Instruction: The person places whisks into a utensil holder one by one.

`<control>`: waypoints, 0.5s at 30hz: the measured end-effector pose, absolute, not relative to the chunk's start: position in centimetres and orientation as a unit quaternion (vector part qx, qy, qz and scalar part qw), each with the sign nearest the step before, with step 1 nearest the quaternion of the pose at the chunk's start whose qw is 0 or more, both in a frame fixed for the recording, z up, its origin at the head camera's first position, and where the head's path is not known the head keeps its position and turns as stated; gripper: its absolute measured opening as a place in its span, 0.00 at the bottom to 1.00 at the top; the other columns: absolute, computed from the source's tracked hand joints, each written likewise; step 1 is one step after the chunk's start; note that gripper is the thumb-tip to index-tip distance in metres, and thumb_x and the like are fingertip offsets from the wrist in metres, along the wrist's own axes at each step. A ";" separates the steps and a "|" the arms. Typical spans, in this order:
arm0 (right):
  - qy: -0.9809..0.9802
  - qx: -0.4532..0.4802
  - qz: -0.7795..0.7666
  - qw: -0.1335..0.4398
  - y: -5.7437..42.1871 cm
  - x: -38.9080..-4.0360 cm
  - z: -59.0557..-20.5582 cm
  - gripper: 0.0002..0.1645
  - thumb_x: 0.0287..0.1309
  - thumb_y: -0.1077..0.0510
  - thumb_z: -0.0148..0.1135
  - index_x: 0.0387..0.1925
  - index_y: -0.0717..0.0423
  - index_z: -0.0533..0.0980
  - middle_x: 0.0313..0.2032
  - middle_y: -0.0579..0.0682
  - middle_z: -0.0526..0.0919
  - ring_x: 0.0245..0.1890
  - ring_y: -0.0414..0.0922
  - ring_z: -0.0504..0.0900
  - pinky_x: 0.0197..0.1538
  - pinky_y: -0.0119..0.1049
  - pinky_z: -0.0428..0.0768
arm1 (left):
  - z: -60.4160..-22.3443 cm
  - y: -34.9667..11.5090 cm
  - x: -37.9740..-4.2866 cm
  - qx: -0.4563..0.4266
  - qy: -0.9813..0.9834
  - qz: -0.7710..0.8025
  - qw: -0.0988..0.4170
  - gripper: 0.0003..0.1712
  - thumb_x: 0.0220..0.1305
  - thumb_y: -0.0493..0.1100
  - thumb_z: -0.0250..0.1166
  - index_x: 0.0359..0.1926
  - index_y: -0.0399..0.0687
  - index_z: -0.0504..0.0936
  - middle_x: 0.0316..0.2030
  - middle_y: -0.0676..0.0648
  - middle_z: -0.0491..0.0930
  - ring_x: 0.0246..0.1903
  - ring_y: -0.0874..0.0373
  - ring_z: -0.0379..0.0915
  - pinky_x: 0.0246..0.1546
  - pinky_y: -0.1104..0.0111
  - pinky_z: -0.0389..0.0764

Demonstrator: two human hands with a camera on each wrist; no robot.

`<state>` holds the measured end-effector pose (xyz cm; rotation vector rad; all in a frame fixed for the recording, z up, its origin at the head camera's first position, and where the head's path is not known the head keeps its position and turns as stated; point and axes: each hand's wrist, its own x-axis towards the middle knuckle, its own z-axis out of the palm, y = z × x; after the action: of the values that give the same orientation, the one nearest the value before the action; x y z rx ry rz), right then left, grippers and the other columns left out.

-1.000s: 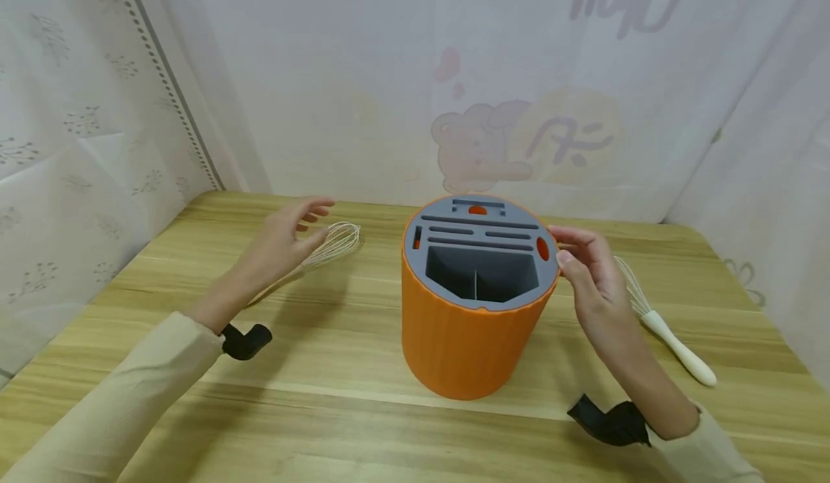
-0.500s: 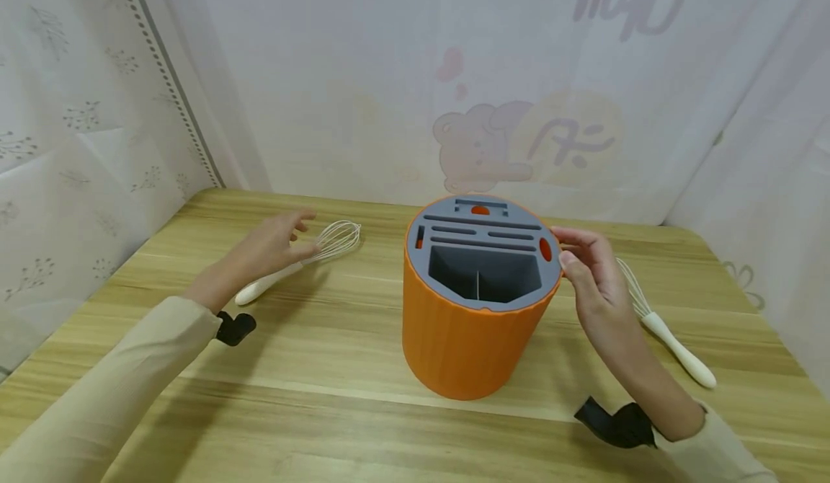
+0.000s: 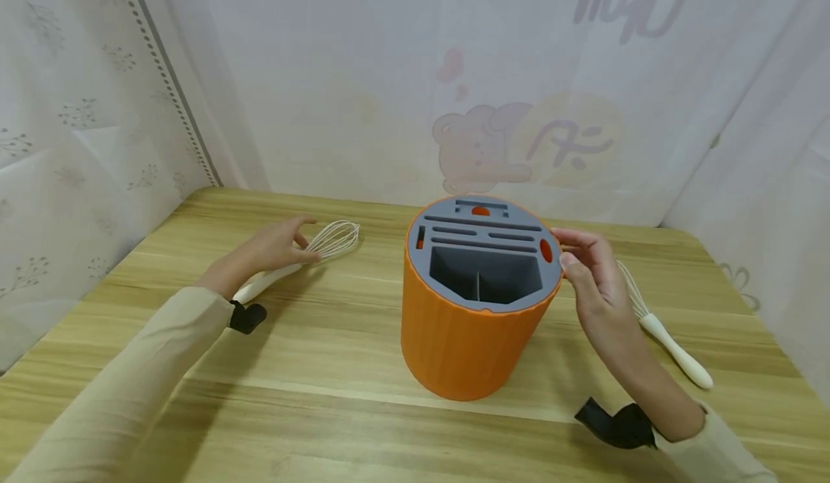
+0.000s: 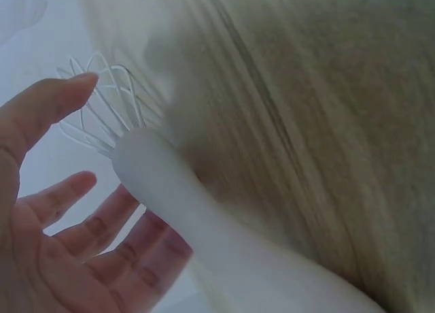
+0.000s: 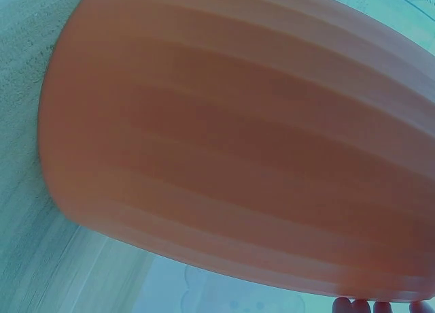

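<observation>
Evidently it's the reaching step: the left hand (image 3: pixel 274 246) is spread around the left-side white wire whisk (image 4: pixel 197 212) on the wood-grain desk (image 3: pixel 344 357); the right hand (image 3: pixel 599 277) grips the ribbed orange cylindrical holder (image 3: pixel 467 346) at its rim. The left should close next.

1. Pale wood-grain tabletop (image 3: pixel 324 375) spreads around six o'clock.
2. White cloth backdrop (image 3: pixel 337 72) at twelve, printed with bear (image 3: pixel 473 148) and hearts (image 3: pixel 450 65).
3. Sprig-patterned cloth (image 3: pixel 65 148) hangs between nine and ten; another pale cloth (image 3: pixel 772 144), between two and three.
</observation>
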<state>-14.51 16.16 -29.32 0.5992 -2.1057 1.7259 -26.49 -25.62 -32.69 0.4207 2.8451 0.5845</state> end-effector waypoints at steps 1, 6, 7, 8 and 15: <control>-0.741 0.213 0.612 0.177 16.1 -14.5 -29.3 0.17 0.68 0.64 0.41 0.56 0.62 0.66 0.48 0.44 0.75 0.46 0.38 0.74 0.46 0.22 0.74 | -32.7 -25.7 -26.5 0.147 0.963 0.200 0.105 0.43 0.61 0.50 0.62 0.68 0.33 0.53 0.49 0.29 0.76 0.50 0.32 0.71 0.50 0.41 0.71; -0.733 0.216 0.620 0.177 16.1 -14.6 -29.3 0.17 0.68 0.64 0.41 0.56 0.59 0.67 0.48 0.45 0.75 0.46 0.38 0.74 0.46 0.22 0.74 | -32.7 -26.3 -26.6 0.167 0.950 0.228 0.132 0.39 0.60 0.45 0.62 0.67 0.36 0.56 0.49 0.26 0.74 0.46 0.34 0.73 0.42 0.48 0.78; -0.733 0.217 0.621 0.177 16.1 -14.6 -29.3 0.17 0.68 0.64 0.41 0.56 0.60 0.67 0.48 0.45 0.75 0.47 0.38 0.74 0.46 0.22 0.74 | -32.7 -26.4 -26.6 0.171 0.947 0.235 0.138 0.39 0.60 0.44 0.62 0.67 0.37 0.56 0.48 0.26 0.74 0.45 0.36 0.74 0.40 0.51 0.79; -0.733 0.216 0.620 0.177 16.1 -14.6 -29.3 0.17 0.68 0.64 0.41 0.56 0.60 0.66 0.48 0.45 0.75 0.47 0.39 0.74 0.46 0.23 0.74 | -32.7 -26.6 -26.6 0.172 0.944 0.241 0.143 0.39 0.59 0.43 0.62 0.67 0.37 0.56 0.48 0.26 0.74 0.43 0.38 0.75 0.38 0.54 0.79; -0.734 0.216 0.619 0.176 16.2 -14.6 -29.4 0.17 0.68 0.63 0.41 0.56 0.61 0.66 0.48 0.45 0.75 0.47 0.40 0.73 0.46 0.23 0.73 | -33.1 -27.3 -26.4 0.173 0.939 0.258 0.146 0.37 0.58 0.41 0.64 0.66 0.37 0.59 0.43 0.32 0.79 0.39 0.47 0.78 0.33 0.62 0.79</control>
<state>-14.64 16.18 -29.38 0.6120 -2.0800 1.7536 -26.37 -27.26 -33.13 0.4980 2.7050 0.7438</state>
